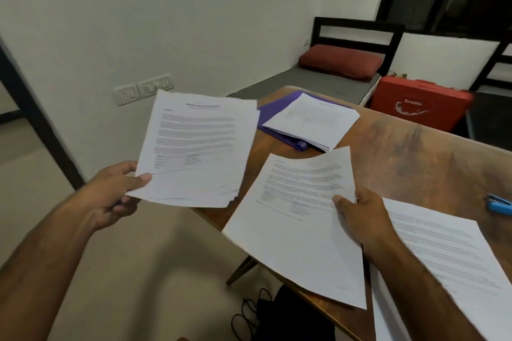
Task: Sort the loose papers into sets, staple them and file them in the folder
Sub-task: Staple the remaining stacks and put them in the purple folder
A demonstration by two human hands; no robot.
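My left hand (pixel 116 191) grips a stack of several printed papers (pixel 196 147) by its lower left corner, held up in the air left of the table. My right hand (pixel 360 219) pinches a single printed sheet (pixel 293 219) at its right edge, thumb on top, and the sheet hangs over the table's near left edge. A purple folder (pixel 274 111) lies open at the table's far end with a pile of papers (pixel 313 119) on it. Another printed sheet (pixel 443 263) lies on the table under my right forearm. A blue stapler (pixel 500 203) sits at the right edge of the view.
The wooden table (pixel 415 152) runs from the centre to the right. Behind it stand a bed with a red pillow (pixel 339 61) and a red case (pixel 418 105). Black cables and a dark bag (pixel 277 315) lie on the floor beneath the table. A white wall is on the left.
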